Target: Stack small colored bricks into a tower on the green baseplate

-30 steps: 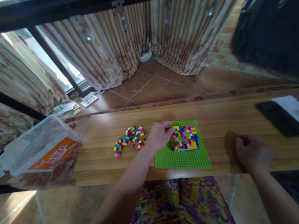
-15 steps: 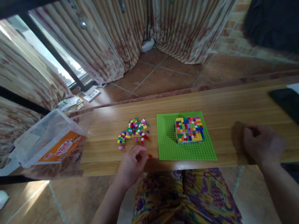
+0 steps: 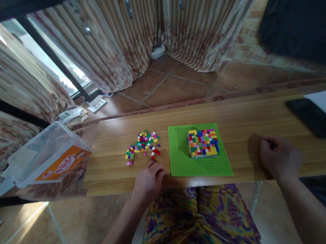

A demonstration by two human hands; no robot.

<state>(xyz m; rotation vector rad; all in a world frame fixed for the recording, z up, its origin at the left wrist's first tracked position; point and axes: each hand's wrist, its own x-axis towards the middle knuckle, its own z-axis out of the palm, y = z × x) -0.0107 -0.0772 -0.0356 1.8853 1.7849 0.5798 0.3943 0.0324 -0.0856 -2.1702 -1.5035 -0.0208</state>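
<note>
On the wooden table, my left hand (image 3: 148,181) is closed, thumb and forefinger together, just left of the green baseplate (image 3: 179,169). Its fingers cover the spot where a small red brick lay, so what they hold is hidden. Beyond the fingertips spreads a loose pile of small coloured bricks (image 3: 143,141), with a few red ones at its near edge. A block built of many-coloured bricks (image 3: 203,143) stands on the baseplate, right of its middle. Further right my right hand (image 3: 281,156) rests on the table as a loose fist, with nothing visible in it.
A clear plastic box (image 3: 61,154) with an orange label lies on its side at the table's left end. Toward the right end are a dark flat phone or tablet (image 3: 315,117) and white paper (image 3: 325,104). Curtains (image 3: 123,40) hang beyond the table.
My left hand has shifted slightly right and closed over the small red brick, which no longer shows. My right hand stays a fist. The whole view has moved a little.
</note>
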